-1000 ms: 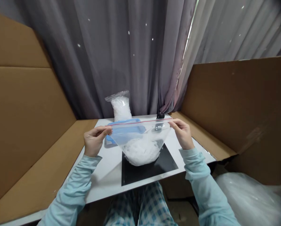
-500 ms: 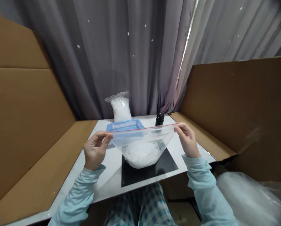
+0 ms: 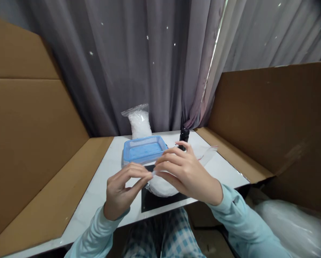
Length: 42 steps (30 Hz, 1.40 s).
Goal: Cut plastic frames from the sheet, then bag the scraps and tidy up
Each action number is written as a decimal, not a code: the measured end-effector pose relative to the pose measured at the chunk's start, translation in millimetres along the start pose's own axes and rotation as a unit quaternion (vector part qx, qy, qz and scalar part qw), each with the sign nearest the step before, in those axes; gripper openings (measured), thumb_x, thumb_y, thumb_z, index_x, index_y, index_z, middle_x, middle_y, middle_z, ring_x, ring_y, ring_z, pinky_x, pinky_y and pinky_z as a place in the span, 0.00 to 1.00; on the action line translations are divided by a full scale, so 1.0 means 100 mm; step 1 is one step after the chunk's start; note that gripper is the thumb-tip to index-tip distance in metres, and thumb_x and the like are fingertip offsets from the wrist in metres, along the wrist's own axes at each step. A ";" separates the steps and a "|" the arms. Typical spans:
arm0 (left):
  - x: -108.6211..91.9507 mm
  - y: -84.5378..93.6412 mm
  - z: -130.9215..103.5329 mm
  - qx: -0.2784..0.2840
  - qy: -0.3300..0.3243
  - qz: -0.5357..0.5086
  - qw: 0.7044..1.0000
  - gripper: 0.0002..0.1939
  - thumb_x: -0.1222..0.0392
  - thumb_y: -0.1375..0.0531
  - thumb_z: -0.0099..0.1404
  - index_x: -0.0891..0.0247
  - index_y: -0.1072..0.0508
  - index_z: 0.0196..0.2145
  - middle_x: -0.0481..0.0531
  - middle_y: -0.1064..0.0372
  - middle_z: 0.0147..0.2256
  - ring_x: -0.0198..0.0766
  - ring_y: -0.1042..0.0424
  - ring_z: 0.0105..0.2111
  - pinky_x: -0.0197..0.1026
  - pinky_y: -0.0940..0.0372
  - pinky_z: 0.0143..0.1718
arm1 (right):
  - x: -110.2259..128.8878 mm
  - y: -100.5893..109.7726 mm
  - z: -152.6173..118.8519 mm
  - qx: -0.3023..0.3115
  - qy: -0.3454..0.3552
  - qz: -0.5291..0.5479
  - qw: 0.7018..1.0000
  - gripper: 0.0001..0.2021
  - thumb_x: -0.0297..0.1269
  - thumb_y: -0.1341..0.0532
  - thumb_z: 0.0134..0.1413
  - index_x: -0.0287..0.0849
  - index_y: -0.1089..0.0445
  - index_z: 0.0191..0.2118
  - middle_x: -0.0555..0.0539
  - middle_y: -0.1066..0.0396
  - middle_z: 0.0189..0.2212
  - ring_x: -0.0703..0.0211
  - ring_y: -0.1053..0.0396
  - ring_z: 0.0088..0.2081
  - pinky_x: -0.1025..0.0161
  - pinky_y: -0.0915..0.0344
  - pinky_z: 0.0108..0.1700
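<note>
A clear zip bag [image 3: 164, 187] with white stringy contents rests on the black mat [image 3: 152, 203] at the table's front. My left hand [image 3: 125, 186] pinches the left end of the bag's top edge between thumb and fingers. Right beside it, my right hand [image 3: 185, 173] has thumb and fingertips closed on the same corner, the two hands' fingertips nearly touching. The bag's other end [image 3: 209, 154], with its red zip line, sticks out beyond my right hand. Much of the bag is hidden behind my right hand.
Behind the hands stands a blue plastic basket [image 3: 145, 146]. A filled clear zip bag [image 3: 140, 123] leans by the curtain. The black bottle [image 3: 184, 135] is at the back right. Cardboard walls [image 3: 23, 118] flank the white table [image 3: 98, 186]. A large plastic bag [image 3: 289, 222] lies lower right.
My right hand has let go of the bag's right end and crossed left to meet my left hand. The stretched top edge has gone slack.
</note>
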<state>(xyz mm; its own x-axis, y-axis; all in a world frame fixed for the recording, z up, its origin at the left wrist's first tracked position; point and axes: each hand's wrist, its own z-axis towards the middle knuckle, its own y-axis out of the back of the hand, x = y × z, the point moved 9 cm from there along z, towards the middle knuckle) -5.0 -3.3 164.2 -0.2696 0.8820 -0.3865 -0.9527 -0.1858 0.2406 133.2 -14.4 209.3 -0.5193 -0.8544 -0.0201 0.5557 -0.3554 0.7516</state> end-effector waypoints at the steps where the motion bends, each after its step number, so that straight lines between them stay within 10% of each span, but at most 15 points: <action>1: -0.03 0.00 -0.02 0.007 -0.005 0.009 1.000 0.13 0.73 0.34 0.59 0.56 0.24 0.37 0.49 0.25 0.30 0.40 0.25 0.32 0.45 0.29 0.34 | 0.01 -0.03 0.02 0.002 0.004 0.012 1.000 0.08 0.36 0.45 0.68 0.45 0.28 0.40 0.50 0.22 0.39 0.58 0.30 0.43 0.52 0.51 0.59; 12: -0.03 0.10 -0.09 -0.048 -0.048 0.055 0.996 0.16 0.77 0.36 0.57 0.58 0.26 0.38 0.48 0.26 0.29 0.39 0.27 0.30 0.44 0.31 0.33 | -0.22 0.03 -0.15 -0.016 -0.028 0.062 0.998 0.07 0.35 0.44 0.68 0.44 0.29 0.37 0.51 0.23 0.34 0.61 0.30 0.38 0.55 0.48 0.51; 28: 0.24 0.21 -0.09 -0.061 -0.028 0.013 0.998 0.10 0.74 0.37 0.62 0.61 0.27 0.37 0.47 0.29 0.29 0.35 0.28 0.32 0.39 0.31 0.36 | -1.12 0.49 -0.88 -0.024 -0.135 0.050 0.989 0.06 0.36 0.40 0.64 0.50 0.29 0.45 0.49 0.24 0.42 0.53 0.31 0.53 0.44 0.56 0.66; 30: 0.41 0.16 -0.23 -0.036 0.012 -0.029 0.999 0.09 0.63 0.36 0.65 0.60 0.27 0.44 0.51 0.27 0.36 0.39 0.26 0.40 0.43 0.30 0.45 | -1.36 0.32 -1.16 -0.051 -0.185 0.151 0.970 0.26 0.42 0.35 0.59 0.54 0.41 0.61 0.44 0.35 0.60 0.49 0.39 0.62 0.44 0.51 0.66; 34: 0.84 -0.41 -0.70 0.096 0.113 -0.039 0.988 0.58 0.33 0.31 0.46 0.58 0.48 0.67 0.67 0.51 0.67 0.63 0.50 0.66 0.65 0.48 0.64 | -1.51 -0.62 -1.59 -0.046 -0.260 0.346 0.900 0.65 0.61 0.28 0.37 0.56 0.72 0.71 0.36 0.64 0.71 0.40 0.53 0.69 0.40 0.47 0.65; 37: 1.12 -0.88 -0.94 0.104 0.170 -0.071 0.977 0.63 0.29 0.33 0.44 0.55 0.55 0.70 0.65 0.56 0.68 0.64 0.53 0.67 0.67 0.50 0.64 | -1.39 -1.22 -1.55 -0.123 -0.269 0.441 0.848 0.63 0.65 0.29 0.31 0.50 0.60 0.70 0.35 0.47 0.66 0.38 0.47 0.66 0.43 0.44 0.64; 42: 1.43 -1.26 -0.97 0.028 0.243 -0.113 0.963 0.46 0.27 0.38 0.52 0.61 0.36 0.59 0.62 0.30 0.50 0.56 0.31 0.54 0.57 0.34 0.56 | -1.31 -1.66 -1.20 -0.200 -0.254 0.487 0.812 0.43 0.70 0.36 0.40 0.47 0.40 0.57 0.42 0.30 0.46 0.46 0.29 0.49 0.51 0.32 0.53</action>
<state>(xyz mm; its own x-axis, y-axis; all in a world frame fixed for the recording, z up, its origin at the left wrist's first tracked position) 63.2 104.6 -8.2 -0.1035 0.5871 -0.8029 -0.9893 0.0229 0.1443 186.8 110.8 8.2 0.1479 -0.5742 0.8052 0.9767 0.2129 -0.0276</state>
